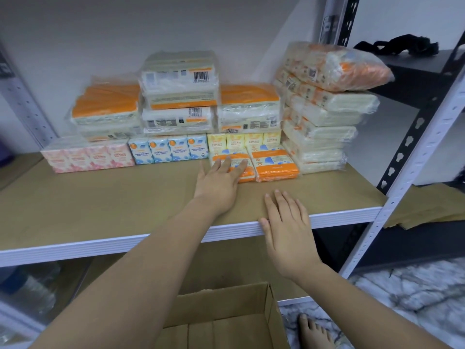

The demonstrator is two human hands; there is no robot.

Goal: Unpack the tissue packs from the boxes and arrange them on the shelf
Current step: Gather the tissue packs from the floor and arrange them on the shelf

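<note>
Tissue packs line the back of the brown shelf (105,210). A pink row (88,156), a blue row (168,148) and a yellow row (244,141) stand under larger orange-and-white packs (178,96). Two flat orange packs lie in front of the yellow row. My left hand (219,182) lies flat with straight fingers touching the left orange pack (235,159); the right orange pack (275,165) lies beside it. My right hand (286,227) rests open on the shelf's white front edge. An open cardboard box (226,316) sits on the floor below, and its visible inside holds nothing.
A tall stack of wrapped packs (324,117) leans at the shelf's right end. A white upright post (412,167) and a black rack (415,79) stand to the right. My bare foot (314,333) is on the marbled floor beside the box.
</note>
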